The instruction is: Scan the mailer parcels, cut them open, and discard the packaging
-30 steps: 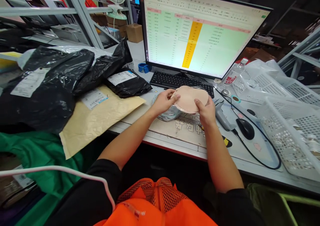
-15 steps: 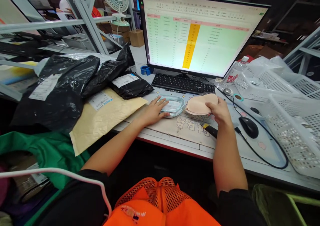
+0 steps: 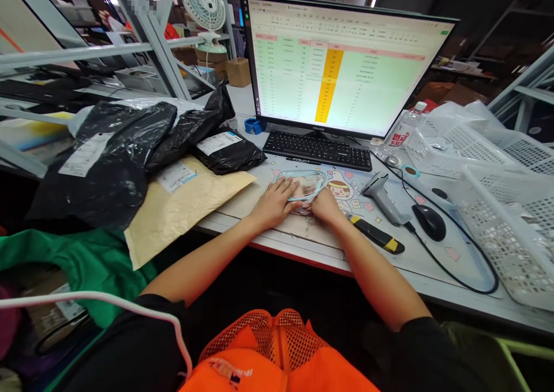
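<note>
Head view; right hand (image 3: pixel 325 206) shifted left, at pouch (image 3: pixel 310 183)

Warehouse-type workplace: desk (image 3: pixel 239 99) with labelled black parcels (image 3: pixel 125 170), barcode scanner (image 3: pixel 382 198), spreadsheet monitor (image 3: pixel 372 86); metal racking (image 3: pixel 158 43).

A wide monitor (image 3: pixel 346 74) glows on the desk (image 3: pixel 242 97), its green spreadsheet split by an orange column, a black keyboard (image 3: pixel 318 149) just in front. Over there, labelled black parcels (image 3: pixel 116 161) crowd against a tan envelope (image 3: pixel 186 198). A grey scanner (image 3: pixel 384 198) lies beside a black mouse (image 3: pixel 429 221), near white perforated baskets (image 3: pixel 493 230). A pale green fan (image 3: pixel 202 2) stands by the metal rack (image 3: pixel 171 71).
</note>
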A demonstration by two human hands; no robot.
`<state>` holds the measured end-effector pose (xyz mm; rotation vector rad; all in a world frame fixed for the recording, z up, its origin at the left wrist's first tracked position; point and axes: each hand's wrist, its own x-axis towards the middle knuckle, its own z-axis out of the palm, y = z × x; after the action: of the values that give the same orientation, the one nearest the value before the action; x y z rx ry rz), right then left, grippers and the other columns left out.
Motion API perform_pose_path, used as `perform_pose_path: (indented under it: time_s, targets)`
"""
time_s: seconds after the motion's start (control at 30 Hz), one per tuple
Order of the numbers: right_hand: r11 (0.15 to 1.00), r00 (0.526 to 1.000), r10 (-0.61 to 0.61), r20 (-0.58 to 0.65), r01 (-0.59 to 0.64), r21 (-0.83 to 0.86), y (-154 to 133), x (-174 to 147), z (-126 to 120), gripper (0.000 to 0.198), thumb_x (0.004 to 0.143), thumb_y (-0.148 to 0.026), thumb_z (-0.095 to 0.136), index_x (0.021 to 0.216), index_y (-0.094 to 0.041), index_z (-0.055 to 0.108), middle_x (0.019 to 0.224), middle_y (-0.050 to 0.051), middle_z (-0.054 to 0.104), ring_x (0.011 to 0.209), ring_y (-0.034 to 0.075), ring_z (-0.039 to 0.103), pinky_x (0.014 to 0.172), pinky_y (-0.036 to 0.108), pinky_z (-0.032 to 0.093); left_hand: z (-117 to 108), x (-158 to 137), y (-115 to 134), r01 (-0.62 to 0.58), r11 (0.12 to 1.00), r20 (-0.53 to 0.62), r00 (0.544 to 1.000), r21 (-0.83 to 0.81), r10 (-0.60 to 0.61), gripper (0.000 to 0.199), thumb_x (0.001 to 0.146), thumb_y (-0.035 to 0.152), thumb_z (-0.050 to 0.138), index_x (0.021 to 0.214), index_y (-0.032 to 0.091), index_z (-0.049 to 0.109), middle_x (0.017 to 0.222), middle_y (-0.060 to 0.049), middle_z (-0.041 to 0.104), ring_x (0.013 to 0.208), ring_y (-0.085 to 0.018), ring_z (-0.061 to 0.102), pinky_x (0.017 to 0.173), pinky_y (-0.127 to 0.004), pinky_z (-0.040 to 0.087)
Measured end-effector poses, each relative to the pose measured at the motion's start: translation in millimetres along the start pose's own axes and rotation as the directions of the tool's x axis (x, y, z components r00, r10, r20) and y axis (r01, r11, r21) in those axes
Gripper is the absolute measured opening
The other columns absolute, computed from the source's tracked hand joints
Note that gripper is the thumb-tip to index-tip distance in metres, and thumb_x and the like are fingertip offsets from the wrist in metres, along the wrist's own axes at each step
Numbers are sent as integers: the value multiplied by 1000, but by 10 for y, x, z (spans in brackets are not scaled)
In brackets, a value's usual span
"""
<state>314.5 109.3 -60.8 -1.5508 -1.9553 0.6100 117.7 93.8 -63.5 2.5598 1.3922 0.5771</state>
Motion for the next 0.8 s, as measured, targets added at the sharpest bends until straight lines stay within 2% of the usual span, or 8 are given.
perform_pose_path:
  time_s: [0.07,0.13,0.23,0.37,0.5,0.6,0.7,0.8]
  targets:
    - [984,996,53,69,-41,-171,-106,-51,13,46,104,-52,50,134,-24,71,134,18,69,123,37,66,107,51,49,0,7,6,-1,1000,5,1000,3,1,66,107,51,50,164,18,42,171,-14,38,160,-35,29,130,-56,27]
    - [953,989,146,33,-132,-271,-166,-78,-8,52,105,-57,49,138,-23,70,138,21,65,123,41,65,106,55,49,-3,15,-2,3,1000,2,1000,9,-3,66,107,51,51,164,19,43,171,-13,38,160,-36,31,130,-55,28]
    - [953,986,166,7,-158,-259,-99,-90,-125,48,99,-51,61,137,-23,70,146,21,58,123,42,65,107,57,49,0,17,-21,-2,1000,-25,1000,18,2,67,106,52,53,163,18,44,170,-13,40,159,-35,32,130,-54,28]
    - [995,995,-77,69,72,68,210,-96,-404,51,90,-31,63,139,-17,63,139,16,63,128,31,61,114,49,48,4,-10,-54,-32,999,-50,998,20,33,67,104,56,56,161,21,47,169,-13,42,158,-34,35,130,-52,30]
    - [876,998,55,39,-67,478,439,-70,-582,72,84,-42,67,148,-18,44,118,10,70,86,20,69,78,39,62,-5,-42,-87,-47,999,-62,997,26,48,66,103,55,57,160,22,48,168,-13,43,157,-33,37,130,-50,30]
    - [915,995,100,-10,-88,395,434,-21,-530,43,83,-37,67,120,-17,60,101,7,71,71,17,66,66,32,58,-8,-48,-115,-50,998,-60,997,41,52,69,102,56,58,161,22,47,169,-13,41,158,-34,35,130,-52,30]
    - [979,997,64,-46,-54,194,292,8,-390,9,85,-23,64,90,-16,66,86,5,71,78,19,66,79,33,56,10,-51,-158,-75,995,-73,994,63,80,70,102,57,56,160,19,47,168,-15,42,158,-35,35,129,-54,31]
    - [992,991,58,-121,-44,117,115,-12,-266,7,86,-11,63,85,-15,69,96,8,75,94,22,67,93,33,52,55,-60,-232,-114,988,-116,985,103,125,69,104,59,49,156,14,51,164,-19,46,156,-38,36,127,-57,33]
